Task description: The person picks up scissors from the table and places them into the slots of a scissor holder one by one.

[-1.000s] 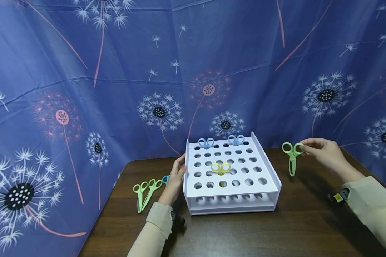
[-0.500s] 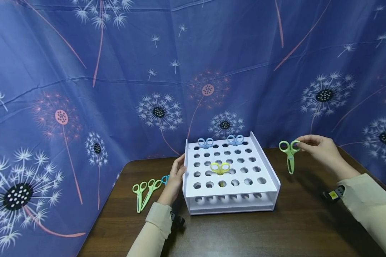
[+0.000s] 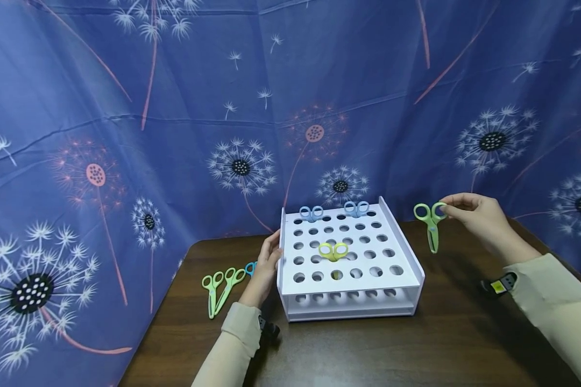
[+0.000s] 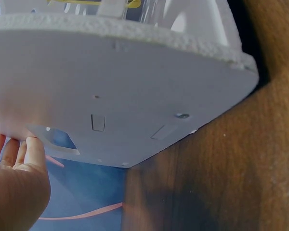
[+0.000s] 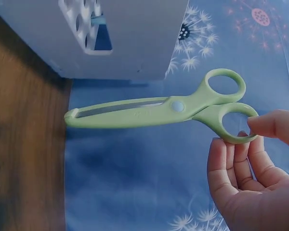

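Note:
Pinched by one handle ring in my right hand [image 3: 481, 217], a pair of light green scissors [image 3: 431, 228] hangs tip down in the air, right of the white rack [image 3: 353, 287]. In the right wrist view, the thumb and fingers hold the ring of these scissors [image 5: 135, 113], whose blades are together. My left hand [image 3: 263, 274] rests against the rack's left side. Its fingertips touch the side panel [image 4: 130, 82] beside a cutout in the left wrist view. Blue scissors [image 3: 311, 214], more blue scissors [image 3: 356, 208] and yellow scissors [image 3: 333, 251] stand in the rack's holes, handles up.
Two pairs of green scissors [image 3: 212, 293] lie on the brown table [image 3: 348, 355] to the left, with a blue handle [image 3: 250, 269] partly hidden behind my left hand. A blue dandelion-print cloth [image 3: 174, 134] hangs behind the table.
My right hand has moved slightly left and up with the green scissors, closer to the rack. The left hand has stayed against the rack's side.

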Motion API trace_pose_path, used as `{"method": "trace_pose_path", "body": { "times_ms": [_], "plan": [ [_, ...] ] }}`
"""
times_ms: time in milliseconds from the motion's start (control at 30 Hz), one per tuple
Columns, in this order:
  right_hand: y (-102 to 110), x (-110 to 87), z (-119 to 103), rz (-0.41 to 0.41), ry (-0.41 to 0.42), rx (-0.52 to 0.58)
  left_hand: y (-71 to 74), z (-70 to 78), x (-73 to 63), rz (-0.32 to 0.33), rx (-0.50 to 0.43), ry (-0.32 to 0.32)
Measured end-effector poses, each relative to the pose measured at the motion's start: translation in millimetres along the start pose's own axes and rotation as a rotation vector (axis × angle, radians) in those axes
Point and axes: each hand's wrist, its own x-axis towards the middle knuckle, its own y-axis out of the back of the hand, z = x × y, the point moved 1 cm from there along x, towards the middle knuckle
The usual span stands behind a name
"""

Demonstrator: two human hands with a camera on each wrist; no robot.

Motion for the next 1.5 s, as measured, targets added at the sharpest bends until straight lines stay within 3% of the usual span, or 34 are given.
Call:
{"method": "trace_pose_path", "body": {
  "times_ms": [733, 1167, 1500],
  "plan": [
    [-5, 2.0, -36, -0.025, -0.063, -0.162, -1.0, 2.7, 0.4, 0.002, 0.000, -0.011],
    [-8, 1.8, -57, -0.018, -0.064, -0.177, -0.3, 1.3, 0.2, 0.001, -0.003, -0.023],
    [-13, 0.3, -69, -0.035, -0.052, -0.096, -0.3, -0.6, 1.5, 0.006, -0.012, -0.022]
  ]
}}
